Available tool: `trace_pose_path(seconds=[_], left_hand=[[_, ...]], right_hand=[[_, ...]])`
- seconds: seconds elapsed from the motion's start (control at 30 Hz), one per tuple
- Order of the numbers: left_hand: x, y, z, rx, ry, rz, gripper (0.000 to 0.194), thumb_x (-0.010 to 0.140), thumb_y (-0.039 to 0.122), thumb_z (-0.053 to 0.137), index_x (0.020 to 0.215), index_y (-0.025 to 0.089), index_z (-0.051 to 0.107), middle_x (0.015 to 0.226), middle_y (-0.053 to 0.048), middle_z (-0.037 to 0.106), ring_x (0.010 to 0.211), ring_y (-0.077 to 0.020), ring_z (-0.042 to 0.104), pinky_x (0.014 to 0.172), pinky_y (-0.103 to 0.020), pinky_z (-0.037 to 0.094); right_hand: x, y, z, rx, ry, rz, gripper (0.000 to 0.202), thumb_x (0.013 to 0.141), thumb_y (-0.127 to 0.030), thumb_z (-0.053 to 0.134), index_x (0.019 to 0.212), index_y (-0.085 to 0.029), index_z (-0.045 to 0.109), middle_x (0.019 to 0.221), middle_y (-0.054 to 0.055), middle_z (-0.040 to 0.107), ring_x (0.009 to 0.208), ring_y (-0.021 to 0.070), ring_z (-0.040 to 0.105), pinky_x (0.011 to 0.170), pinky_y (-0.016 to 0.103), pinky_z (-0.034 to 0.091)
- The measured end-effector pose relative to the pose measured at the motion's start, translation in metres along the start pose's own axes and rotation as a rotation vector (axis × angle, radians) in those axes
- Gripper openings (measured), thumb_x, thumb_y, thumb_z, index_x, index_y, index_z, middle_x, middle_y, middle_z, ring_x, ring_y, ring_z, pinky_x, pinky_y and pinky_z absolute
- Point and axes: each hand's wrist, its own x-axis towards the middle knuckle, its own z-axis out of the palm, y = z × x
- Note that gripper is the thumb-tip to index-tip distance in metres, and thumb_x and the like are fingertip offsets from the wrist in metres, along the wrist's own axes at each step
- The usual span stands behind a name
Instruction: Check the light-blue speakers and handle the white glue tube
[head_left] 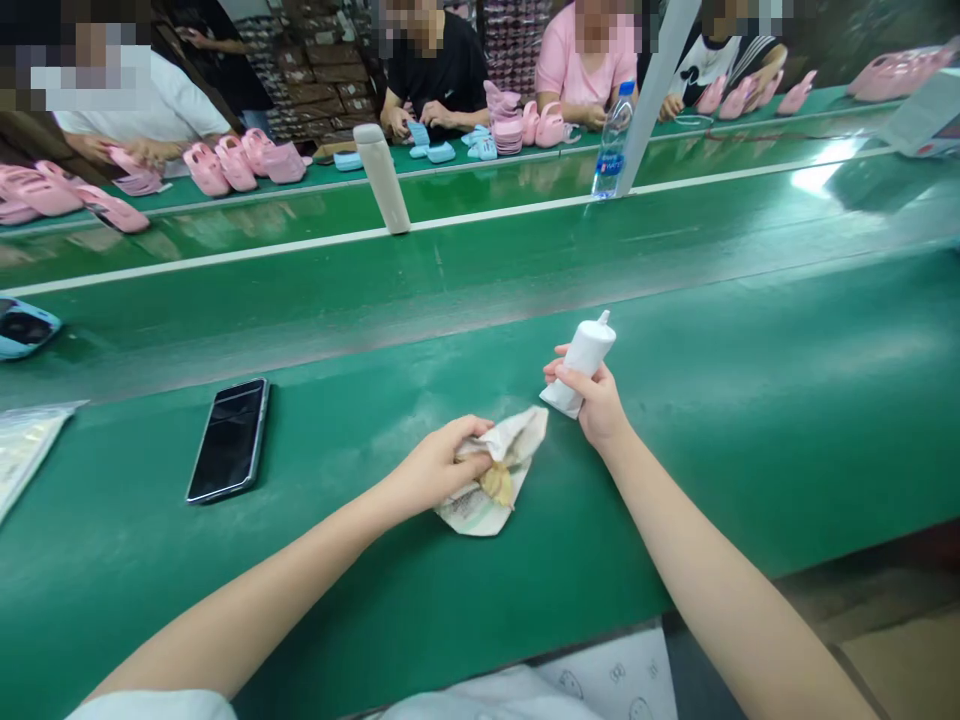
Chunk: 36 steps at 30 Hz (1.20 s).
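My left hand [450, 460] is closed on a crumpled, stained white cloth [480, 518], which rests on the green table [360, 610]. A yellowish patch or lump shows in the cloth's folds by my thumb; I cannot make out what it is. To the right, my right hand [596, 400] grips a white squeeze tube [589, 350] with a narrow nozzle pointing up and away from me. The tube is held just above the table, apart from the cloth. A black phone [229, 440] lies on the table to the left of my left hand.
Beyond a white-edged green strip stand a pale flask [382, 180] and a water bottle [613, 145]. Several people work across the table among pink clogs [206, 168] and blue shoe parts [439, 150]. A plastic bag [30, 445] and a blue object [26, 330] lie at the left edge.
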Motion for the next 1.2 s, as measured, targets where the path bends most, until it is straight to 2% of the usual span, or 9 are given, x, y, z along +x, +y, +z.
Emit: trace_pose_path(seconds=[0.07,0.13,0.23,0.33,0.53,0.7,0.87,1.03,1.2], left_hand=[[-0.005,-0.001,-0.004,-0.200,0.018,-0.082,0.026,0.070,0.032,0.068,0.087,0.019,0.054,0.092,-0.007,0.068,0.086,-0.0242,0.065,0.079,-0.039,0.050],[-0.008,-0.004,-0.007,-0.396,0.040,-0.144,0.034,0.068,0.035,0.071,0.091,0.019,0.052,0.082,-0.004,0.068,0.071,-0.0181,0.066,0.066,-0.030,0.052],[-0.010,-0.007,-0.011,-0.615,0.088,-0.185,0.038,0.062,0.030,0.077,0.091,0.016,0.057,0.078,-0.004,0.069,0.065,-0.0141,0.065,0.062,-0.024,0.051],[-0.010,-0.007,-0.013,-0.741,0.110,-0.172,0.034,0.058,0.026,0.081,0.083,0.014,0.062,0.073,-0.004,0.070,0.061,-0.0137,0.064,0.058,-0.022,0.050],[-0.023,0.007,-0.012,-0.802,0.022,-0.091,0.035,0.057,0.027,0.083,0.085,0.015,0.065,0.072,-0.001,0.071,0.060,-0.0126,0.064,0.056,-0.020,0.051],[-0.042,0.020,-0.014,-0.777,-0.077,-0.051,0.028,0.063,0.026,0.081,0.085,0.017,0.068,0.075,-0.001,0.072,0.063,-0.0127,0.065,0.057,-0.019,0.053],[-0.057,0.028,-0.020,-0.739,-0.143,0.012,0.020,0.067,0.028,0.078,0.082,0.018,0.070,0.071,0.000,0.071,0.063,-0.0116,0.064,0.060,-0.018,0.052],[-0.060,0.027,-0.023,-0.813,-0.176,-0.021,0.022,0.065,0.028,0.079,0.084,0.021,0.071,0.067,0.003,0.070,0.065,-0.0120,0.066,0.059,-0.017,0.054],[-0.059,0.027,-0.022,-0.875,-0.189,-0.033,0.016,0.068,0.023,0.077,0.083,0.022,0.071,0.064,0.004,0.069,0.060,-0.0086,0.064,0.058,-0.014,0.053]], right_hand=[[-0.003,-0.006,0.001,-0.019,0.007,0.007,0.041,0.059,-0.036,0.076,0.092,-0.020,0.059,0.075,-0.001,0.063,0.072,0.0177,0.058,0.072,0.034,0.045],[-0.010,-0.015,0.004,-0.052,0.012,0.029,0.041,0.058,-0.038,0.076,0.092,-0.022,0.059,0.075,0.000,0.063,0.073,0.0187,0.057,0.070,0.034,0.045],[-0.038,-0.031,0.010,-0.141,0.018,0.089,0.043,0.059,-0.038,0.078,0.096,-0.023,0.061,0.077,0.000,0.061,0.073,0.0189,0.056,0.066,0.032,0.043],[-0.085,-0.044,0.018,-0.228,-0.006,0.167,0.040,0.063,-0.039,0.078,0.098,-0.023,0.063,0.080,0.002,0.060,0.069,0.0186,0.053,0.061,0.031,0.042],[-0.163,-0.063,0.032,-0.301,-0.175,0.401,0.036,0.073,-0.049,0.067,0.102,-0.029,0.057,0.072,0.000,0.052,0.058,0.0158,0.044,0.050,0.028,0.038],[-0.171,-0.072,0.044,-0.555,-0.303,0.375,0.017,0.079,-0.042,0.059,0.081,-0.027,0.052,0.068,0.000,0.053,0.058,0.0165,0.046,0.049,0.028,0.036],[-0.168,-0.067,0.051,-0.796,-0.334,0.396,0.016,0.079,-0.043,0.055,0.085,-0.028,0.051,0.067,-0.001,0.056,0.056,0.0177,0.050,0.046,0.027,0.035],[-0.176,-0.069,0.052,-0.797,-0.364,0.318,0.015,0.080,-0.042,0.055,0.084,-0.028,0.051,0.066,-0.001,0.056,0.054,0.0173,0.050,0.046,0.027,0.037],[-0.190,-0.088,0.064,-0.877,-0.211,0.299,0.012,0.080,-0.041,0.054,0.085,-0.031,0.053,0.064,-0.004,0.057,0.053,0.0162,0.052,0.047,0.027,0.039]])
